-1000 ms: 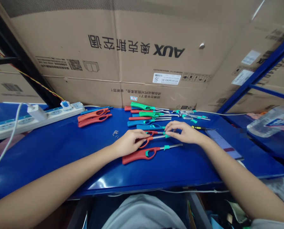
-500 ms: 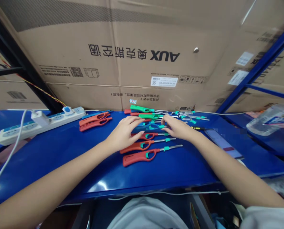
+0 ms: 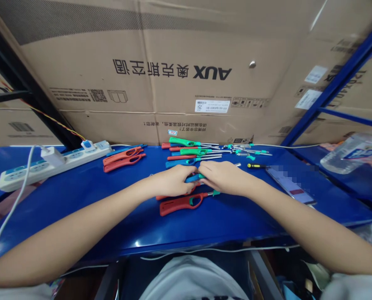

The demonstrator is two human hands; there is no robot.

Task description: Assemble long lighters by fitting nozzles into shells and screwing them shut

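Between my two hands is a blue lighter, mostly covered by fingers. My left hand is wrapped round its handle, and my right hand is closed on its front part near a green piece. Under and below the hands lie red lighters, the nearest one fully in view with its green trigger and metal tube. Behind the hands rest another blue lighter, green lighters and more red ones, their tubes pointing right.
Two red handles lie beside a white power strip on the left. Loose metal tubes with green pieces, a yellow screwdriver, a phone and a plastic bottle are on the right. A large carton stands behind.
Both hands have come together and moved toward me, with the blue lighter now lifted between them. My left hand has closed from a spread pose. The view has shifted slightly.
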